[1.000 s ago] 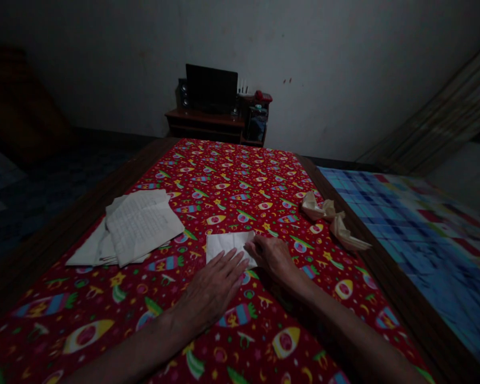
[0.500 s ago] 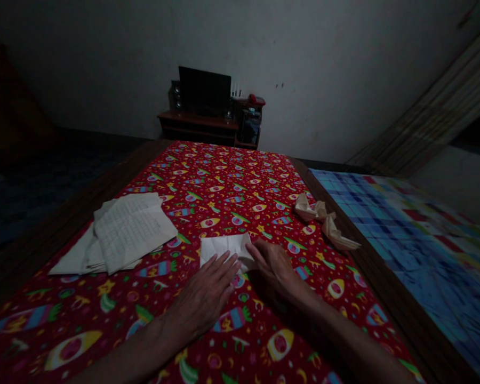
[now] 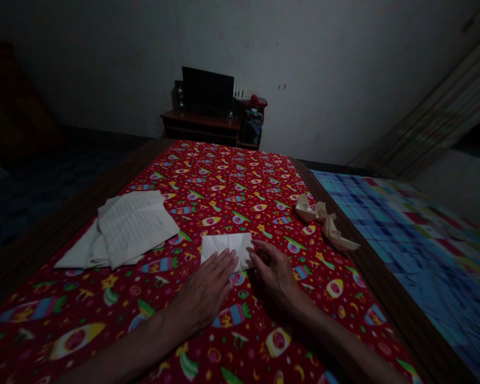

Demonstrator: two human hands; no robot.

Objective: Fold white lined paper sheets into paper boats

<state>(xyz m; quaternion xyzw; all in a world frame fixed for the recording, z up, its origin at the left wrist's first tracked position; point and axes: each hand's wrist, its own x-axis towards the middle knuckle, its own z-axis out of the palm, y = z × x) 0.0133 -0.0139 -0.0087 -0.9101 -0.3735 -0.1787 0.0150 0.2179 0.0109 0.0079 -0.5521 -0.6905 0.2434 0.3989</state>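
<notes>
A folded sheet of white paper [image 3: 226, 244] lies on the red printed cloth, creased and roughly rectangular. My left hand [image 3: 214, 280] rests flat across its lower part, fingers stretched out and covering some of the near edge. At the paper's right edge is my right hand [image 3: 274, 269], its fingers curved, with thumb and forefinger apart and nothing gripped between them. To the right sit several folded paper boats [image 3: 338, 234]. A stack of handwritten sheets [image 3: 138, 226] lies to the left, its corners fanned out.
The red cloth [image 3: 232, 181] with rockets covers a surface with dark wooden edges [image 3: 320, 189]. Beyond it, a low desk [image 3: 202, 120] against the wall carries a black monitor [image 3: 208, 90], speakers and a red telephone [image 3: 258, 100]. A blue checked cover [image 3: 360, 213] spreads at the right.
My right thumb and forefinger have come apart at the paper's right edge, where the raised corner now lies flatter. My left hand stays on the paper. The view has shifted slightly.
</notes>
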